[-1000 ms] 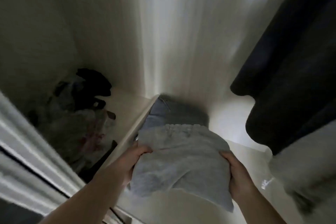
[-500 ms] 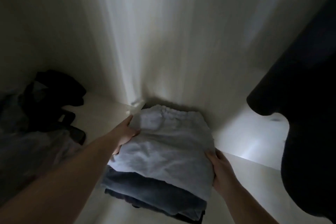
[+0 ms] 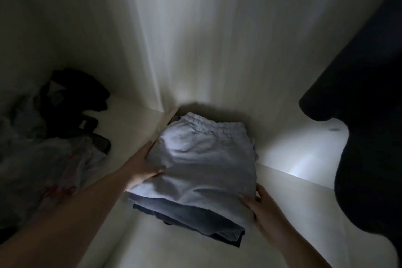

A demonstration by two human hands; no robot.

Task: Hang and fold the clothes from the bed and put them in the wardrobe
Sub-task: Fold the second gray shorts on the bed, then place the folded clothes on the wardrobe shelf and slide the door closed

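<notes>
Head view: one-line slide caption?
Both hands, left hand and right hand, set folded grey shorts atop a clothes stack inside the wardrobe.

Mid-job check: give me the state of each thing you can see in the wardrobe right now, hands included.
Light grey trousers: folded, waistband to the back, on top of the stack.
Darker folded clothes: stacked beneath, on the shelf.
Left hand: grips the grey trousers' left edge.
Right hand: holds the stack's right front corner.
Dark hanging garment: hanging at the right.
Loose clothes pile: unfolded, in the left compartment.

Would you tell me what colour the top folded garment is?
Light grey folded garment, elastic waistband; clearest in the head view.
</notes>
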